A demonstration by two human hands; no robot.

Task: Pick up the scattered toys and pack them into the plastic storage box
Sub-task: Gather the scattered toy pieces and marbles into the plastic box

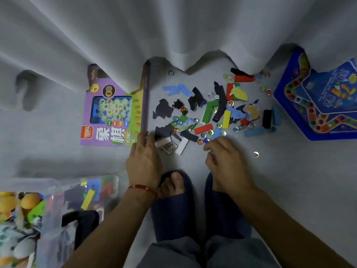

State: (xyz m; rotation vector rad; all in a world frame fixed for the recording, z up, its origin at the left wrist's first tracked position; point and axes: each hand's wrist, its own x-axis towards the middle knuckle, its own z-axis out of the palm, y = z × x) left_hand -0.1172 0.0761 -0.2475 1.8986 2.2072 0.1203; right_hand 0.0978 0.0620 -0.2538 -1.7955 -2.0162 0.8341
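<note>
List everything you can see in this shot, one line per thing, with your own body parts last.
clear plastic storage box: one, bottom left, already holding coloured blocks and soft toys
purple cardboard chess game box: one, flat on the floor, left of centre, top edge under the curtain
blue star-shaped game board: one, far right, partly under the curtain
pile of wooden blocks and flat puzzle pieces: many, red, green, yellow, blue, black, white, centre floor
glass marbles: many, mixed through the pile, one lying apart to its right
metal wire puzzle: one, silver, at the left fingertips
grey curtain: one, across the top
navy slippers: two, bottom centre
left hand: reaching into the pile, red cord at wrist
right hand: fingers curled at the pile's near edge
</note>
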